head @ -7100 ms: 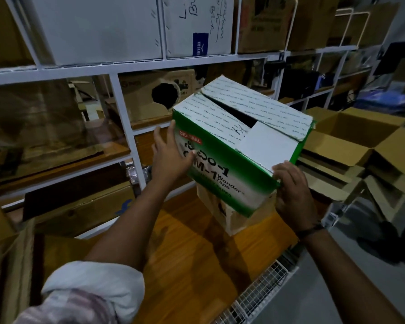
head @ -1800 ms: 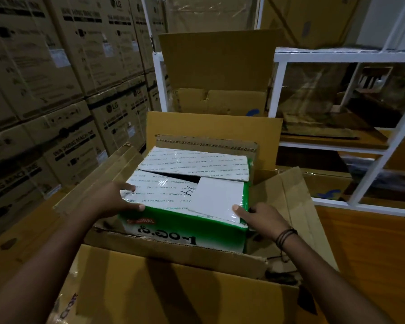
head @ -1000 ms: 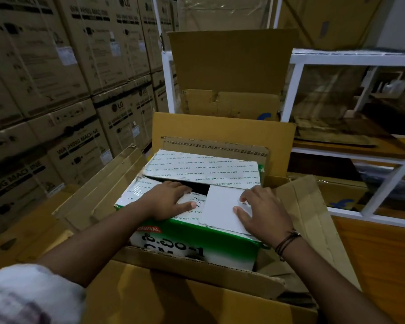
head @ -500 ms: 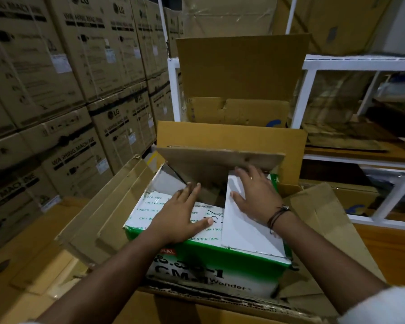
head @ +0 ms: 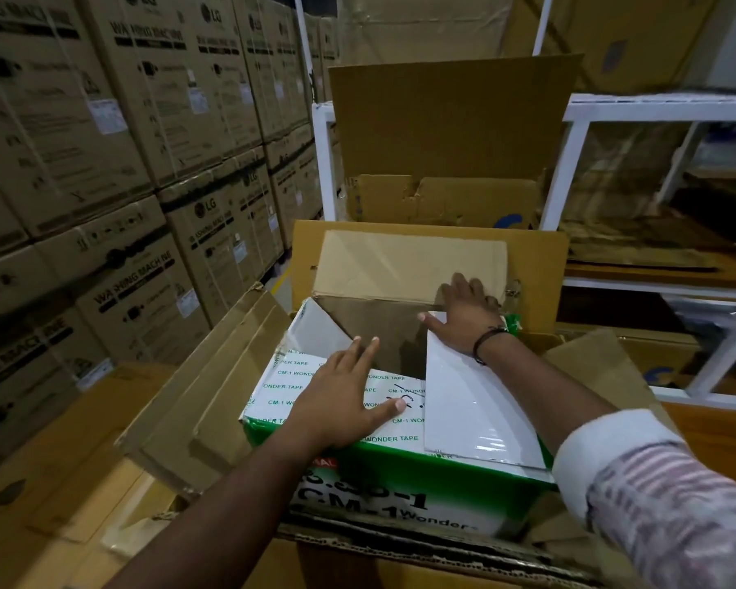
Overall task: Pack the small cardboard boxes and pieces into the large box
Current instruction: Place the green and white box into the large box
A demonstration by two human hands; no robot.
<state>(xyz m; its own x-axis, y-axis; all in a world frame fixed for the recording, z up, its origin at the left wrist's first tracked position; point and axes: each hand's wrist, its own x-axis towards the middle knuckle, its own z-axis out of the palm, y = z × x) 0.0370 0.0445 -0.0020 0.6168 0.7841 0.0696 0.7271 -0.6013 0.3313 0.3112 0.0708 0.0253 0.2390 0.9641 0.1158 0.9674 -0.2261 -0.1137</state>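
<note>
A green and white tape box sits inside the large brown cardboard box, whose flaps stand open. My left hand lies flat, fingers spread, on the near white top flap of the tape box. My right hand presses the box's far brown flap, which is raised and pushed back against the large box's rear flap. A white side flap lies under my right wrist. The dark opening of the tape box shows between my hands.
Stacked washing machine cartons fill the left wall. A white metal shelf rack stands at the right with flattened cardboard on it. A tall cardboard sheet stands behind the large box. A wooden surface lies at right.
The green box went from the shelf into the large box. In the last half second my right hand pushed the far flap further up and back; my left hand stayed pressed on the near flap.
</note>
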